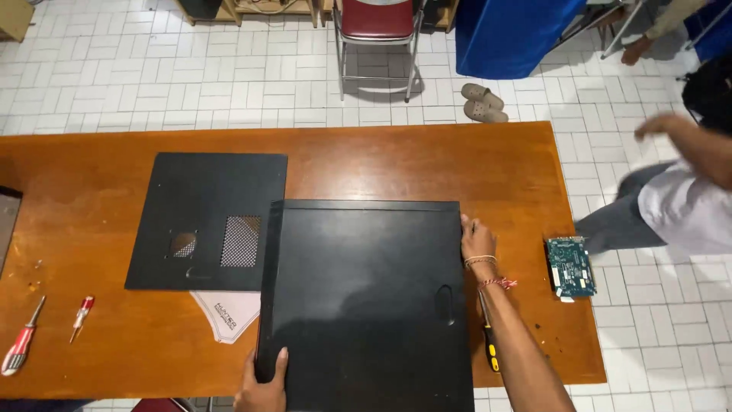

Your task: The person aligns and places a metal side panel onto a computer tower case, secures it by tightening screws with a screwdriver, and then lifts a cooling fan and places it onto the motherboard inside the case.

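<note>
A large black metal computer-case panel (366,297) lies flat on the orange-brown wooden table (427,160). My left hand (263,385) grips its near left corner, thumb on top. My right hand (476,240) rests against the panel's right edge, with bracelets on the wrist. A second black side panel (202,217) with two mesh vents lies to the left, partly under the first. A black and yellow screwdriver (489,343) lies under my right forearm.
Two red-handled screwdrivers (21,343) lie at the table's left. A white cloth (229,313) peeks out between the panels. A green circuit board (569,265) sits at the right edge. Another person (686,198) is at the right; a chair (379,38) and sandals (482,103) are on the tiled floor.
</note>
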